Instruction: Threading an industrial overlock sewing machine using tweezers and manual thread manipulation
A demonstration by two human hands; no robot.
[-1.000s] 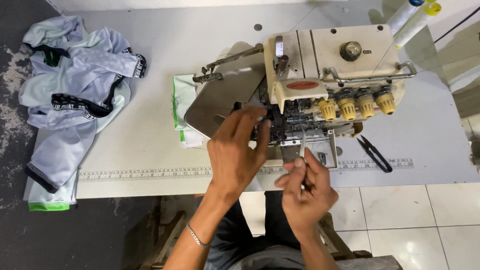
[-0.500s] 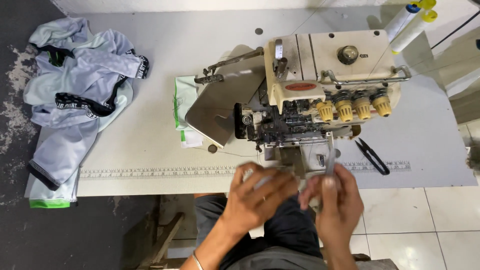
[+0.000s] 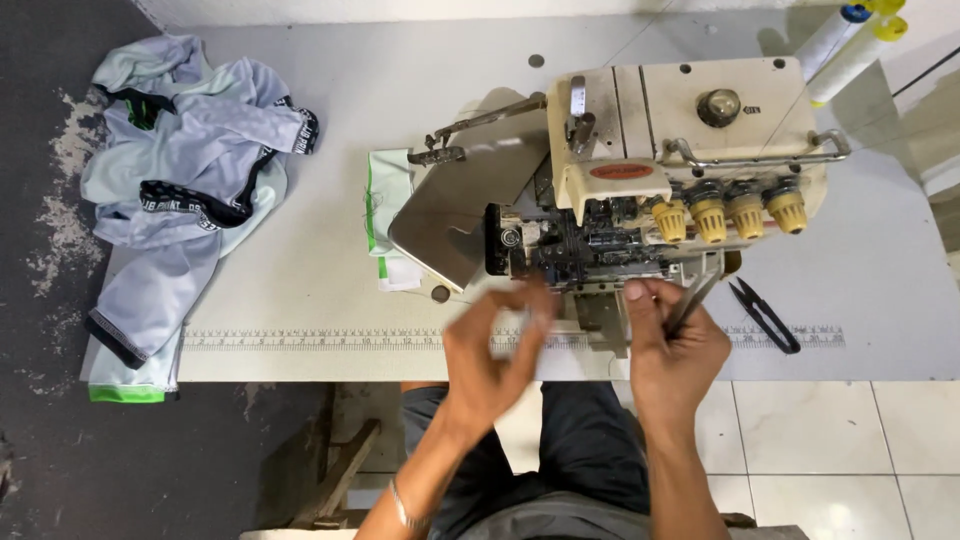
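Observation:
A cream overlock sewing machine (image 3: 690, 130) stands on a white table (image 3: 320, 90), its front cover swung open (image 3: 470, 205) so the thread paths show. My left hand (image 3: 490, 350) hovers just in front of that opened part, thumb and forefinger pinched together; any thread between them is too fine and blurred to see. My right hand (image 3: 675, 350) is beside it near the table's front edge, gripping slim metal tweezers (image 3: 697, 298) that point up toward the machine's underside. Four yellow tension knobs (image 3: 730, 212) sit above my right hand.
Black thread snips (image 3: 765, 315) lie on the table right of my right hand. A heap of pale grey garments (image 3: 190, 170) hangs over the table's left end. A white-and-green cloth piece (image 3: 385, 215) lies left of the machine. Thread cones (image 3: 850, 40) stand at the back right. A printed ruler strip (image 3: 330, 339) runs along the front edge.
My left hand has pulled back from inside the machine's opened front toward the table edge. My right hand with the tweezers has shifted right and slightly up.

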